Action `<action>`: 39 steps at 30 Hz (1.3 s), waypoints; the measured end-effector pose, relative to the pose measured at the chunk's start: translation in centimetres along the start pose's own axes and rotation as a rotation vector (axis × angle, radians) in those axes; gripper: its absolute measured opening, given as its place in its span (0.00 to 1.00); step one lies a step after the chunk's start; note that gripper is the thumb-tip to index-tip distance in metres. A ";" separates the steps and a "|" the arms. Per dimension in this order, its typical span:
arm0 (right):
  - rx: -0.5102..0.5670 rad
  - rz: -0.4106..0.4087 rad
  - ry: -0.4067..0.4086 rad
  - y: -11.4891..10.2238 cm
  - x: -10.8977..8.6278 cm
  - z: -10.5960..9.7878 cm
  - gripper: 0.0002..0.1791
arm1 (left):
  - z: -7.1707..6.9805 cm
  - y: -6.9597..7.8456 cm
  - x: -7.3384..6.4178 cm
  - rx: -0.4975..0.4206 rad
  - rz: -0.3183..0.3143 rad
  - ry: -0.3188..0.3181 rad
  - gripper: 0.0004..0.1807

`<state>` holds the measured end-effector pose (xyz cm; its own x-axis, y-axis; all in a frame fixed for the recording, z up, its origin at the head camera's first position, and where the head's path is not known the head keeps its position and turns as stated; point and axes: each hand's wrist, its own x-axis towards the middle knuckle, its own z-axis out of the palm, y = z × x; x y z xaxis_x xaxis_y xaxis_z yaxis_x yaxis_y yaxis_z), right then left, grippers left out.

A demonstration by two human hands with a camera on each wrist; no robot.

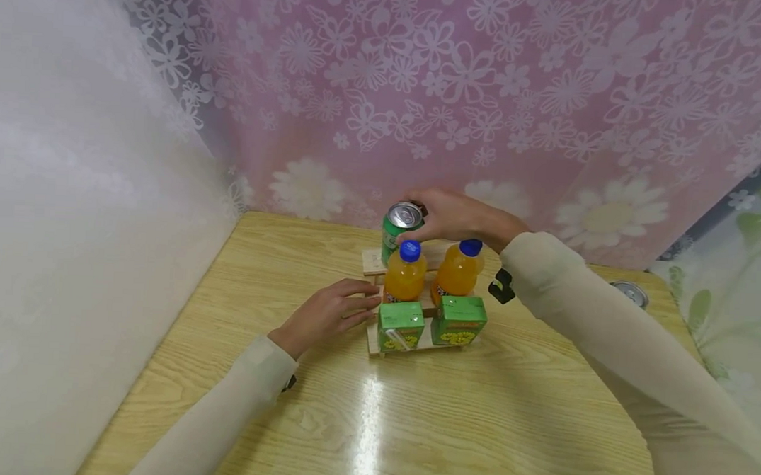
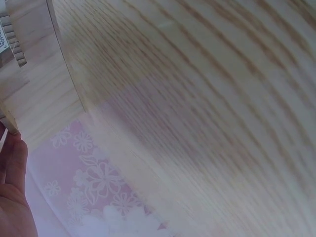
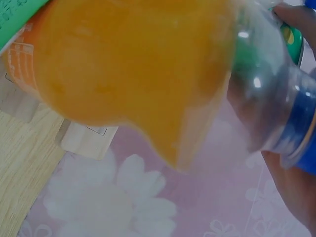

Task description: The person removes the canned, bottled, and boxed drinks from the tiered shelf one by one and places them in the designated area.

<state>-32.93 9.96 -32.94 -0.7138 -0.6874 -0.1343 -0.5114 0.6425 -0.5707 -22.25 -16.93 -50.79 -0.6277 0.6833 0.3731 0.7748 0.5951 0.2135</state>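
Note:
My right hand (image 1: 451, 216) grips a green drink can (image 1: 390, 239) with a silver top, upright at the left of the back tier of a small stepped wooden rack (image 1: 373, 260). Whether the can's base touches the tier is hidden. Fairly straight fingers of my left hand (image 1: 326, 309) touch the rack's left side; in the left wrist view a fingertip meets a wooden edge. Two orange drink bottles (image 1: 406, 277) with blue caps stand on the middle tier. Two green juice cartons (image 1: 401, 327) occupy the front tier. An orange bottle (image 3: 138, 59) fills much of the right wrist view.
Another can (image 1: 631, 292) stands at the right of the wood-grain table (image 1: 321, 419), partly behind my right sleeve. A pink flowered curtain (image 1: 393, 89) hangs along the back edge. A pale sheet (image 1: 89, 182) borders the left side.

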 end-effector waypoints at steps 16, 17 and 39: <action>0.004 0.021 0.093 -0.1 -1.3 -1.9 0.41 | -0.1 0.1 -0.1 -0.005 -0.015 -0.006 0.19; 0.004 0.024 0.098 -0.1 -1.5 -2.1 0.41 | -0.1 0.1 -0.1 -0.007 -0.014 -0.004 0.20; -0.030 0.131 0.198 2.2 -5.3 -4.8 0.37 | 0.0 0.3 -0.1 -0.017 -0.022 0.006 0.21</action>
<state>-32.54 16.63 -29.60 -0.8533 -0.5196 -0.0425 -0.4200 0.7335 -0.5344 -21.99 -16.83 -50.81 -0.6445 0.6672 0.3736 0.7617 0.6028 0.2376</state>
